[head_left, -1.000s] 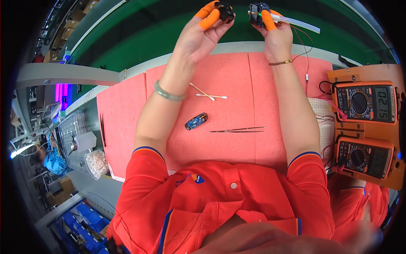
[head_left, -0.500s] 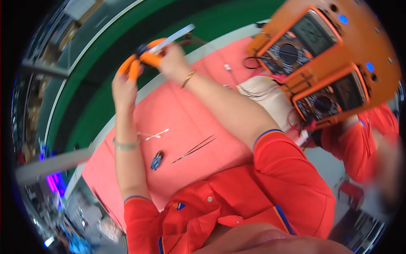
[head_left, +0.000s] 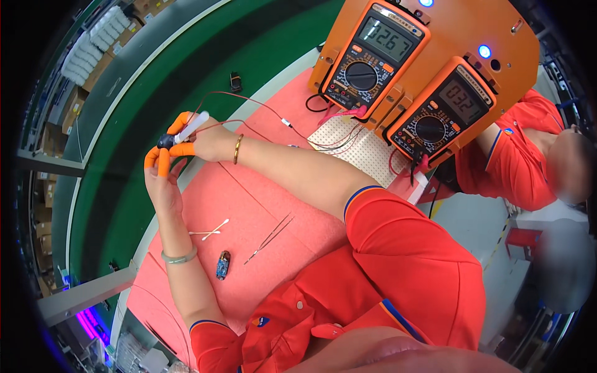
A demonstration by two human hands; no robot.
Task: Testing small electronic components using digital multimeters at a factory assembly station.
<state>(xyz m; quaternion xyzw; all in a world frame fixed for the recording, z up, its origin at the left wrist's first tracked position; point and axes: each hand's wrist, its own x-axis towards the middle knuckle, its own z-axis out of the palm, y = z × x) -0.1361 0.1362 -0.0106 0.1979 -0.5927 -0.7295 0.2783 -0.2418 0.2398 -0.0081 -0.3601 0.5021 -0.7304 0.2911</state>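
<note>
Orange finger cots cover fingertips on both hands. My left hand (head_left: 164,194), raised at the belt side of the pink mat (head_left: 205,189), pinches a small dark part (head_left: 166,142). My right hand (head_left: 212,143) meets it there, closed on a white stick (head_left: 193,124) that slants up from the dark part. Fingers hide most of the dark part, and I cannot tell its kind. On the mat nearer me lie a small blue circuit board (head_left: 222,265), crossed cotton swabs (head_left: 211,232) and metal tweezers (head_left: 267,239).
Two orange multimeters (head_left: 360,74) stand on an orange panel (head_left: 460,31) at the far right. Thin red wires (head_left: 261,102) run near my right hand. Beyond the mat is a green belt (head_left: 249,53) bearing a small black item (head_left: 236,81). A person in red (head_left: 519,149) is at the right.
The whole view has shifted, putting the multimeters farther left. My hands stay together around the dark part, and the white stick now points more steeply upward. The black item on the belt has come into sight.
</note>
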